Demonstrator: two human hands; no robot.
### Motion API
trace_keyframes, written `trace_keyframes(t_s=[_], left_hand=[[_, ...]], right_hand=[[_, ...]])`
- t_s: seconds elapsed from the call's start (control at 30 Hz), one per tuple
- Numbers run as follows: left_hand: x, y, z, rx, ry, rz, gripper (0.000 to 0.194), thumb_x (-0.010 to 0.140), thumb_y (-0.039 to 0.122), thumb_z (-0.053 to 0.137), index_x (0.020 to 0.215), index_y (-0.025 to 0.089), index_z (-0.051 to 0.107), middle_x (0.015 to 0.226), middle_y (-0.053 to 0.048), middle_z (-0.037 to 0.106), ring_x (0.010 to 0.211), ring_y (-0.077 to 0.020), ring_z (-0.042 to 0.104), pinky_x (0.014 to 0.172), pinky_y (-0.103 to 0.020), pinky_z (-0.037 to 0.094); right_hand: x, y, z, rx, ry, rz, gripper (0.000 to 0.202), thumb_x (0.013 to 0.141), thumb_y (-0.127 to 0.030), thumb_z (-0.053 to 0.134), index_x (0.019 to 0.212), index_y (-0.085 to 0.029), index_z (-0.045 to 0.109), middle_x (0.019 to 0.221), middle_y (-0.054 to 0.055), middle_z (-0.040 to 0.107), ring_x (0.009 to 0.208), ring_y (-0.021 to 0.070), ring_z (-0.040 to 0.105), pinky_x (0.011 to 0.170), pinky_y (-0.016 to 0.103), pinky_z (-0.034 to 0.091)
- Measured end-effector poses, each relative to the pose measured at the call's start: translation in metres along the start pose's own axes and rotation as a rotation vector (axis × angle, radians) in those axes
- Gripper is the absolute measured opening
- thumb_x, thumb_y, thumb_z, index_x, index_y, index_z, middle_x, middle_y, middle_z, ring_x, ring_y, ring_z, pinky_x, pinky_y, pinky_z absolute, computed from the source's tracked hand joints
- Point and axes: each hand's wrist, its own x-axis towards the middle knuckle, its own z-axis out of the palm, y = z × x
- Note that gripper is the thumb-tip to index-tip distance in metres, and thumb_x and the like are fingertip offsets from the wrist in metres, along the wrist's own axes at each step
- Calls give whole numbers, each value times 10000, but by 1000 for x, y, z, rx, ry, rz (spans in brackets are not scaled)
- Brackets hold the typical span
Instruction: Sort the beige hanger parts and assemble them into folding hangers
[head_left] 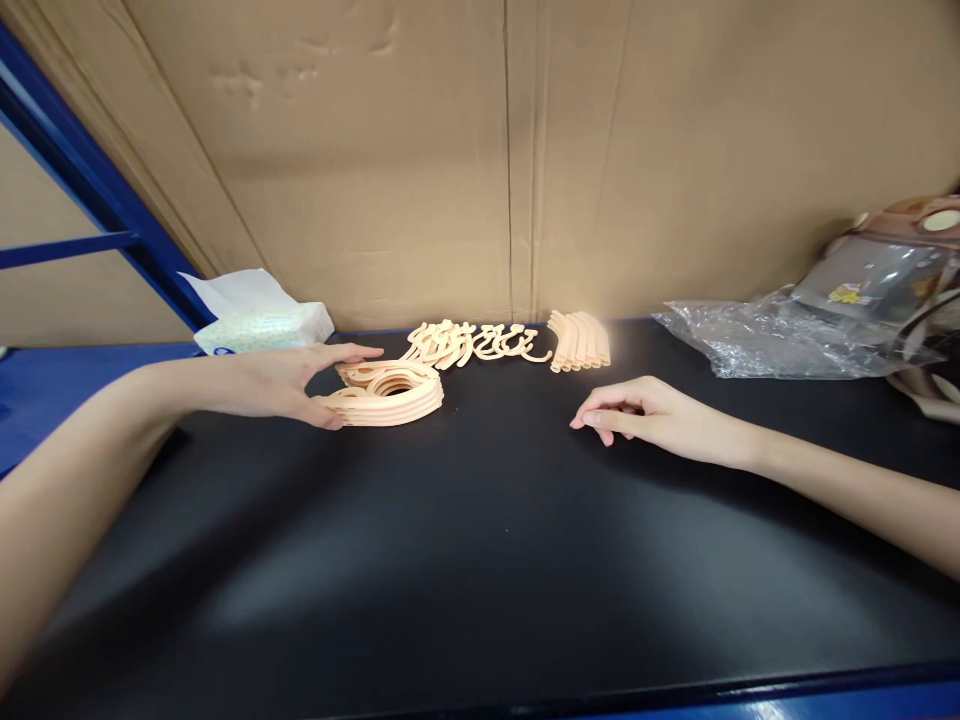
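At the left end of a stack of peach plastic hanger-like frames (397, 408), my left hand (262, 385) has its thumb against the near side and its fingers along the far side. The stack lies flat on the black tabletop, with a round opening showing through its middle. My right hand (637, 412) is over the table to the right, fingers loosely curled and thumb against them, with nothing visible in it. Behind the stack lie several small peach plastic hooks (491, 342). To their right, several curved peach plastic arms (581, 342) sit side by side in a row.
A tissue pack (262, 325) stands at the back left by a blue metal frame (97, 170). Crumpled clear plastic bags (780, 335) and a brown-trimmed clear bag (892, 270) lie at the back right. A cardboard wall (420, 170) closes off the rear of the black table (480, 580).
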Motion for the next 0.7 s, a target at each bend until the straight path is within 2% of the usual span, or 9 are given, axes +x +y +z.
trace_keyframes(t_s=[0.3,0.5,0.7], left_hand=[[1,-3,2,-3,3,6,861,771,609,576,1471,320,165,1525,-38,262,1315,-270,352,1075,-364,249],[4,-2,2,33,-7,-26,922,732,623,596,1479,287,172,1537,-59,240,1337,-284,326,1079,-358,245],[5,-7,1,42,16,-3,897,738,628,594,1473,295,201,1521,-55,280,1320,-293,347,1068,-383,267]], right_hand=[[1,-1,0,-13,-10,4,340,893,-431,454,945,-192,691,669,-4,575,615,124,445,570,259,288],[1,0,0,-21,-14,2,355,892,-439,445,954,-190,691,670,-1,572,608,123,439,571,261,289],[1,-1,0,-16,-11,-17,316,903,-394,451,933,-191,691,680,-7,584,630,128,461,592,263,289]])
